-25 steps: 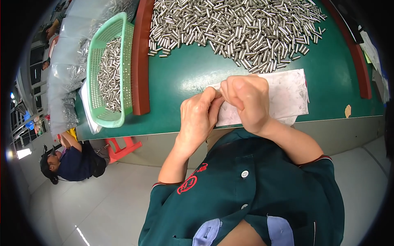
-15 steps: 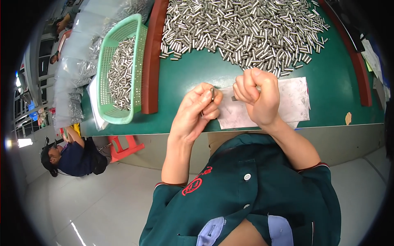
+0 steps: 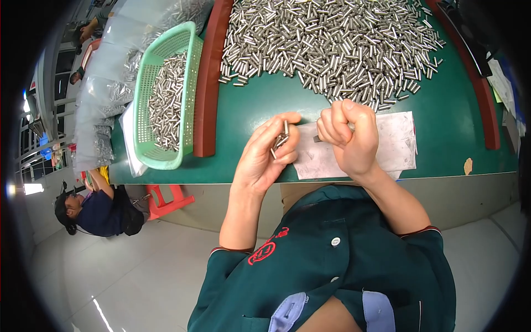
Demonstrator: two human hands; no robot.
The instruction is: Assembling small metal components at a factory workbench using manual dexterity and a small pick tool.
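Observation:
Several short, shiny metal pins (image 3: 279, 141) lie in the curled fingers of my left hand (image 3: 257, 157), just above the table's near side. They point in different directions, and one stands up near the fingertips. To its right, my right hand (image 3: 357, 138) is closed in a fist over a pale, smudged sheet (image 3: 395, 144). A small grey piece (image 3: 317, 139) shows beside its fingers; I cannot tell whether it is held. The inside of the fist is mostly hidden. A wide heap of similar metal pins (image 3: 332, 50) spreads over the green table (image 3: 249, 102) beyond both hands.
Left of a dark red rail (image 3: 206, 110) stands a light green basket (image 3: 142, 130) of metal pins. Clear bags of metal parts (image 3: 91, 133) line the far left. Another red rail (image 3: 487, 110) borders the right. A person (image 3: 105, 210) works beside a red stool (image 3: 171, 202).
The fingers of my left hand have loosened, so more pins show in it; earlier the thumb pressed on one pin. My right hand stays closed. The whole view has shifted slightly.

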